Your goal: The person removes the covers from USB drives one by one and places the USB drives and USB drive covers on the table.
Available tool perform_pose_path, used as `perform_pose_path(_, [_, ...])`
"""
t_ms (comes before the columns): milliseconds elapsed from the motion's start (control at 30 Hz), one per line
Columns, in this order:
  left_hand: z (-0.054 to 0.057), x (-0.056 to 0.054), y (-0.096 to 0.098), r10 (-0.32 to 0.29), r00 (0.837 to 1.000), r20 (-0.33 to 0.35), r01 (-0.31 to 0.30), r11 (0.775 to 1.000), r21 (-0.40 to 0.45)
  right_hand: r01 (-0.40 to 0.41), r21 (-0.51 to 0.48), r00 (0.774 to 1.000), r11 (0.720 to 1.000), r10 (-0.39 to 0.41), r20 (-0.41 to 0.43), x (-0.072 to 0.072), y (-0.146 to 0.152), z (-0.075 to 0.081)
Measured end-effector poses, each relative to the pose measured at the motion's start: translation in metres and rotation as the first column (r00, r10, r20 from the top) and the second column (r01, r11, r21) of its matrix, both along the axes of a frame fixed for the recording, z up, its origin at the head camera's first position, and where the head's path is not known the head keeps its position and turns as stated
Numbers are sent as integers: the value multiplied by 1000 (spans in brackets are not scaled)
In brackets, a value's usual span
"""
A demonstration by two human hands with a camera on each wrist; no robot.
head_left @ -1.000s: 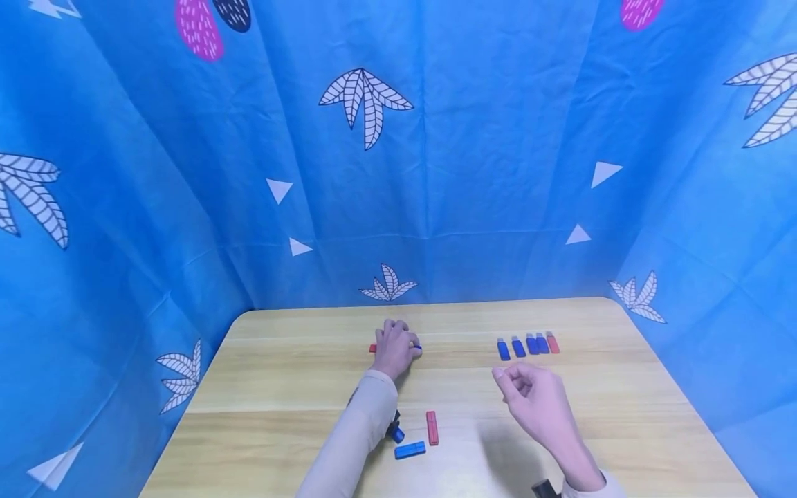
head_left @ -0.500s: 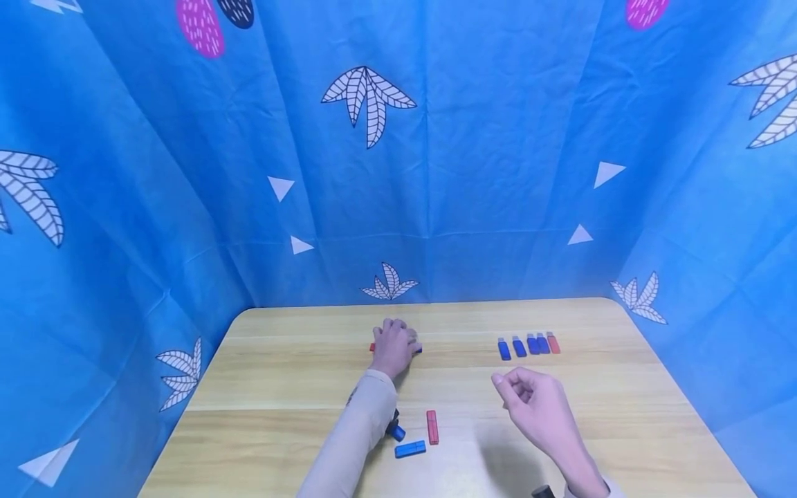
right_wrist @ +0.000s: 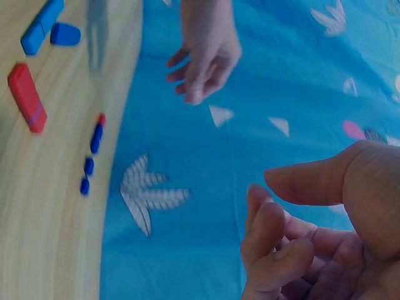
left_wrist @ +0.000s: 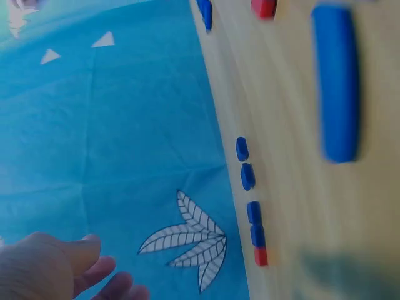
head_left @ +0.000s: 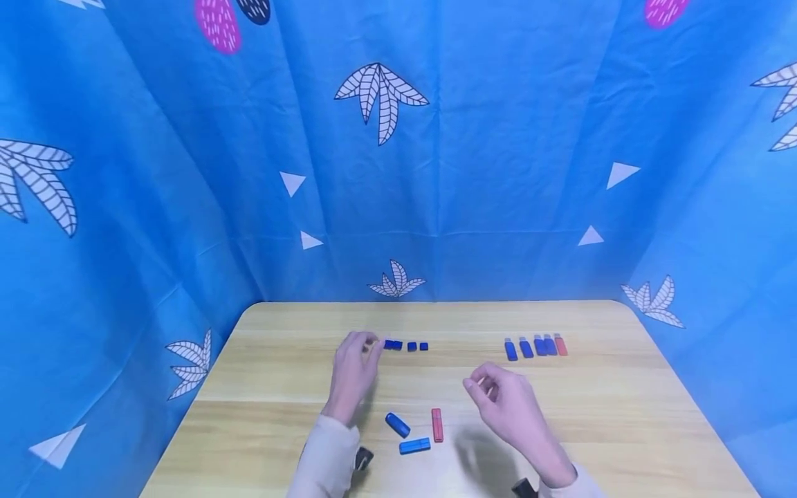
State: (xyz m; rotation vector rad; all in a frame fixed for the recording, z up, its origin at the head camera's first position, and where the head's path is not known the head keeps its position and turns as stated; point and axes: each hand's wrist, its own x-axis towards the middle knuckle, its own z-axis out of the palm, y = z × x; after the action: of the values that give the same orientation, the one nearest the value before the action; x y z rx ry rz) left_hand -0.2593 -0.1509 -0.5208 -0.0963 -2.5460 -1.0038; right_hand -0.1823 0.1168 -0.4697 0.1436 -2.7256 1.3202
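My left hand [head_left: 351,373] hovers at the left end of a row of small blue caps [head_left: 412,346], fingers loosely bent around nothing. A red cap [left_wrist: 260,256] ends that row in the left wrist view; in the head view the hand hides it. Over the table's middle right, my right hand [head_left: 507,401] has thumb and fingertips near each other, with a gap between them in the right wrist view and nothing held. Beyond it stand several uncapped blue USB flash drives [head_left: 526,347] and a red USB flash drive [head_left: 562,346], lined up with metal plugs pointing away.
Nearer the front lie a dark blue capped flash drive [head_left: 398,425], a lighter blue one [head_left: 414,446] and a red one [head_left: 438,425]. A blue patterned curtain [head_left: 510,173] encloses the wooden table [head_left: 249,387] at its back and sides.
My left hand has lifted off the row of caps and moved left and nearer, uncovering the blue caps. The right hand has shifted slightly left. The view has tilted a little.
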Motion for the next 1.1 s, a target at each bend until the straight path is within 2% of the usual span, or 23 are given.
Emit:
perform_pose_path(133, [-6, 39, -9, 71, 995, -72, -67, 996, 55, -98, 49, 995, 994, 97, 6, -8, -22, -8])
perform_pose_path(200, [-9, 55, -12, 107, 989, -102, -99, 992, 75, -150, 88, 988, 985, 152, -11, -14, -33, -13])
perform_pose_path(333, [-13, 77, -15, 156, 978, -135, -142, 984, 108, -224, 188, 971, 956, 235, -40, -25, -53, -27])
perform_pose_path(467, [-18, 94, -17, 203, 969, -144, -183, 974, 135, -269, 254, 960, 929, 281, -9, -32, -72, -41])
perform_pose_path(600, [-23, 105, -17, 235, 959, -158, -211, 965, 153, -301, 294, 953, 907, 301, 46, -35, -88, -55])
perform_pose_path(733, [-26, 110, -16, 253, 955, -157, -226, 959, 171, -318, 338, 947, 886, 315, 67, -35, -100, -67])
perform_pose_path(867, [-27, 113, -14, 260, 958, -124, -233, 953, 195, -332, 364, 943, 871, 317, 100, -32, -109, -74])
perform_pose_path(1000, [-28, 114, -13, 257, 965, -61, -238, 947, 217, -335, 417, 942, 845, 308, 133, -32, -115, -80])
perform_pose_path(1100, [-28, 114, -11, 256, 965, -55, -238, 945, 224, -330, 450, 944, 830, 301, 136, -34, -119, -85])
